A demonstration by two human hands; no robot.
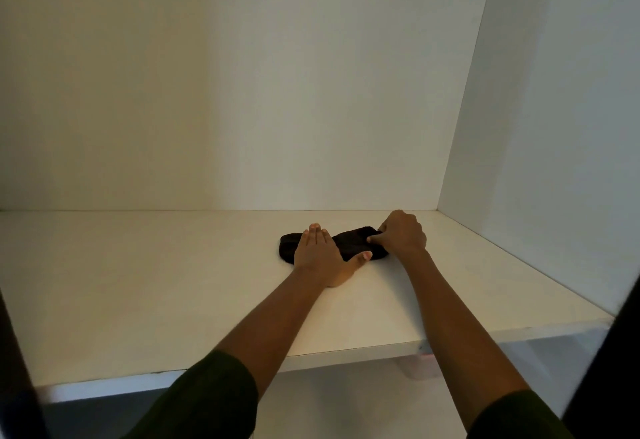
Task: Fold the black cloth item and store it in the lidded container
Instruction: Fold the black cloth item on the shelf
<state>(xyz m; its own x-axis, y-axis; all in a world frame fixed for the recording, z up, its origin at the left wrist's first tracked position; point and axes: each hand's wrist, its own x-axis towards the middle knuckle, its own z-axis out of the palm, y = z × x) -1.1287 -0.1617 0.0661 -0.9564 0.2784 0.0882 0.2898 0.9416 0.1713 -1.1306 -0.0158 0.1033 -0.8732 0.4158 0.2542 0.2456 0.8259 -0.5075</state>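
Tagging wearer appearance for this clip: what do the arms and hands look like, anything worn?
Two bare hands, left hand and right hand, with no gloves, rings or watch visible. Forearms are bare. Dark olive-green sleeves are pushed up to around the elbows on both arms. No markings visible.

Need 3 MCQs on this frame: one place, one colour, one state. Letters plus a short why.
1. Where does the black cloth lie?
A. on the white shelf
B. on the floor
C. in a container

2. What colour are the sleeves?
A. red
B. dark green
C. white

3. What is the left hand doing?
A. lifted clear of the shelf
B. making a fist
C. pressing flat on the cloth

Answers:
1 A, it rests on the shelf surface toward the right rear.
2 B, both cuffs at the bottom edge are dark green.
3 C, its fingers lie spread on the cloth while the right hand pinches the cloth's right end.
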